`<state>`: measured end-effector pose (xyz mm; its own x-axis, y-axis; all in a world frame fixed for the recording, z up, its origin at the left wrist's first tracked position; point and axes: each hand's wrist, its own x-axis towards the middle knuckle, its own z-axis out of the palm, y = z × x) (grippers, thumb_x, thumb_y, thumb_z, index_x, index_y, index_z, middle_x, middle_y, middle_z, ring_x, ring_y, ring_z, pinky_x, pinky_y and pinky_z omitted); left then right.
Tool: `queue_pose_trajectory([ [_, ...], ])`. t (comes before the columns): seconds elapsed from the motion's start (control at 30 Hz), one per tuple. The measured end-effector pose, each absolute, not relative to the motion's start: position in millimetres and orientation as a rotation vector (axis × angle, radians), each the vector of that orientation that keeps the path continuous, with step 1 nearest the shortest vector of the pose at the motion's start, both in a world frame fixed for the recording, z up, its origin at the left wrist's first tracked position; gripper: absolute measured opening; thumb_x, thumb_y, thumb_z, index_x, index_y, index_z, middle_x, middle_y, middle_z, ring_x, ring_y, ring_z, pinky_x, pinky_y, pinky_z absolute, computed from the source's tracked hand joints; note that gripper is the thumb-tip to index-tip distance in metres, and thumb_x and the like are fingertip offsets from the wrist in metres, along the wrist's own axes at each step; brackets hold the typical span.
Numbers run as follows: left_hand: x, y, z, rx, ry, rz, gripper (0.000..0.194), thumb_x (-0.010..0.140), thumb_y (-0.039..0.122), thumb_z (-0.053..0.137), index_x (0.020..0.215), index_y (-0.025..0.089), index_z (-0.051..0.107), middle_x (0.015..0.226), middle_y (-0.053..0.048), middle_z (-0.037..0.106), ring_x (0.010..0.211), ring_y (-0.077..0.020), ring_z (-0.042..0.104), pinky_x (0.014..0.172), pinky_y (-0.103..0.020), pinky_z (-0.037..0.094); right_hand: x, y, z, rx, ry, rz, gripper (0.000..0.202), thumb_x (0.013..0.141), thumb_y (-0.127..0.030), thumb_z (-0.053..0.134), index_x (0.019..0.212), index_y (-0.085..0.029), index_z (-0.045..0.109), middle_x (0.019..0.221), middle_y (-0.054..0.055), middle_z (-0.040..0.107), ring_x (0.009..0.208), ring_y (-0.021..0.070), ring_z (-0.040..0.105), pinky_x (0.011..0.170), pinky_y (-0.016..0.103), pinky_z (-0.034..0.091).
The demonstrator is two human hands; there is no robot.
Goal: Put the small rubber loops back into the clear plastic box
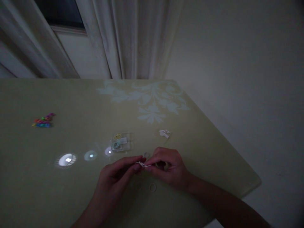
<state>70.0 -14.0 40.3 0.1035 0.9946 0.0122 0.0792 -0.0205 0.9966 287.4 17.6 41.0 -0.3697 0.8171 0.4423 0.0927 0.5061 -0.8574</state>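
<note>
Between my two hands a white rubber band (141,164), looped or twisted at its middle, is stretched just above the table. My left hand (116,177) pinches its left end between thumb and fingertips. From the other side, my right hand (167,164) pinches the right end with thumb and forefinger. Whether it is one band or two linked ones, I cannot tell in the dim light. A pale ring-shaped band (146,155) lies just behind my fingertips. Another pale band (152,187) rests on the table in front of my hands, beside a fainter ring (139,185).
A small clear compartment box (127,146) with yellow and teal bands stands behind my left hand. Farther right lies a clear bag with white pieces (163,133). A colourful pile (43,121) sits at the left of the table (78,104). Curtains hang behind.
</note>
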Motion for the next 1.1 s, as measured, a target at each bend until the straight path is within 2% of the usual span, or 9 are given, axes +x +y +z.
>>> queue_pose_trajectory([
  [0.1,70,-14,39,1.374,1.17,1.062,0.022,0.092,0.029,0.074,0.11,0.036,0.086,0.11,-0.002,0.085,0.096,-0.0238,0.084,0.085,-0.03,0.069,287,17,40,-0.762,-1.794,0.944,0.009,0.091,-0.025,0.082,0.1,-0.022,0.085,0.072,0.002,0.072,0.056,0.0095,0.054,0.052,0.022,0.042],
  [0.23,71,-14,37,1.384,1.178,1.038,0.023,0.093,0.032,0.073,0.112,0.033,0.086,0.111,-0.004,0.085,0.097,-0.0266,0.084,0.086,-0.036,0.069,287,17,39,-0.787,-1.792,0.937,0.009,0.092,-0.027,0.082,0.099,-0.022,0.085,0.073,0.002,0.072,0.056,0.0094,0.055,0.052,0.022,0.043],
  [0.5,72,-15,41,1.398,1.201,1.059,0.013,0.092,0.031,0.074,0.094,0.028,0.087,0.092,-0.003,0.087,0.079,-0.0212,0.083,0.072,-0.025,0.067,288,15,36,-0.751,-1.824,0.975,0.015,0.093,-0.031,0.083,0.104,-0.023,0.087,0.075,0.005,0.074,0.059,0.011,0.061,0.054,0.022,0.047],
  [0.8,69,-16,38,1.479,1.257,1.108,0.015,0.092,0.028,0.075,0.101,0.033,0.087,0.096,0.0,0.087,0.083,-0.0204,0.083,0.076,-0.025,0.067,290,17,33,-0.743,-1.736,0.933,0.02,0.087,-0.027,0.088,0.107,-0.026,0.087,0.078,0.005,0.077,0.061,0.0123,0.065,0.055,0.024,0.05],
  [0.97,69,-17,38,1.538,1.218,1.139,0.023,0.089,0.022,0.077,0.104,0.036,0.087,0.098,0.001,0.087,0.084,-0.0204,0.084,0.078,-0.025,0.068,287,15,30,-0.712,-1.781,0.928,0.019,0.091,-0.028,0.085,0.11,-0.026,0.086,0.078,0.005,0.078,0.066,0.0143,0.069,0.06,0.025,0.053],
  [1.1,71,-17,36,1.548,1.231,1.179,0.022,0.089,0.021,0.077,0.103,0.035,0.087,0.095,0.002,0.087,0.079,-0.0194,0.084,0.075,-0.024,0.069,285,13,30,-0.74,-1.878,0.792,0.018,0.096,-0.033,0.079,0.11,-0.025,0.086,0.078,0.005,0.078,0.067,0.0142,0.068,0.061,0.025,0.053],
])
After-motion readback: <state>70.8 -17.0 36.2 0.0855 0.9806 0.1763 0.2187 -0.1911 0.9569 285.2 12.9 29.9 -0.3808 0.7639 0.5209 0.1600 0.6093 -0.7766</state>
